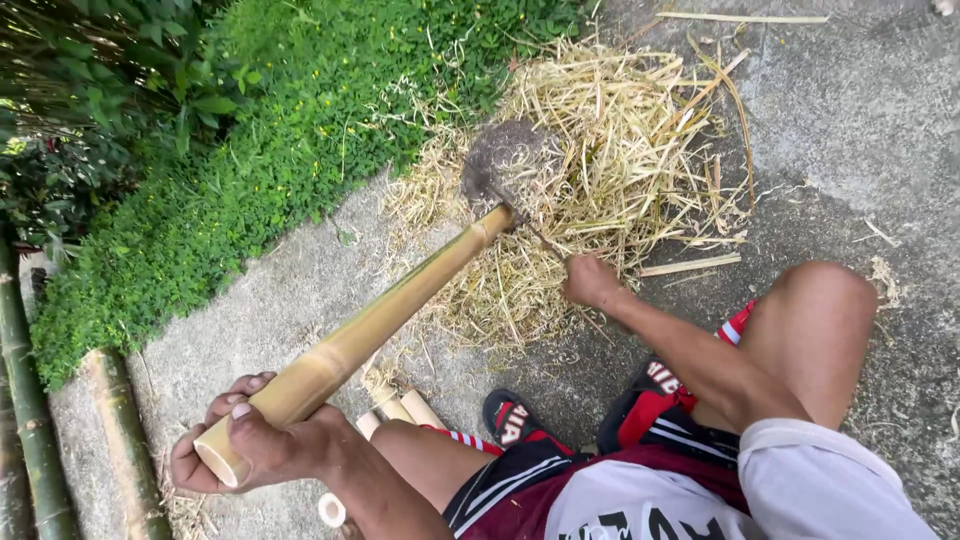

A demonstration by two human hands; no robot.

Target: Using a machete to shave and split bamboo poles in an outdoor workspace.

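A: What are your hands doing right now?

B: Your left hand (pixel 255 445) is wrapping around the near end of a bamboo pole (pixel 370 325), fingers curled over the top and thumb pressing at the cut, hollow end. It is gripping tightly.

A: And the pole itself, where is it lying?

B: It is slanting away from you, its far end resting against a flat grey stone (pixel 500 165) that is sitting on the near-left part of the straw pile (pixel 600 170). The pole is meeting the stone at its lower edge.

A: What about the other hand?

B: Your right hand (pixel 592 280) is closing into a fist at the near edge of the straw pile, just right of the pole's far end. It is clutching a thin dark handle (pixel 540 236) that is running up toward the pole's tip; I cannot tell what tool it belongs to.

A: Anything else around the straw pile?

B: Loose bamboo strips (pixel 690 265) are lying at its right side on the concrete ground (pixel 850 110). Left of the pile, green bushes (pixel 250 130) are bordering the concrete. Nearer you than the pile, short bamboo pieces (pixel 395 405) are lying under the pole by your knee, and long green bamboo stalks (pixel 120 440) are lying at the far left. Your feet are wearing dark sandals (pixel 515 420) just below the pile.
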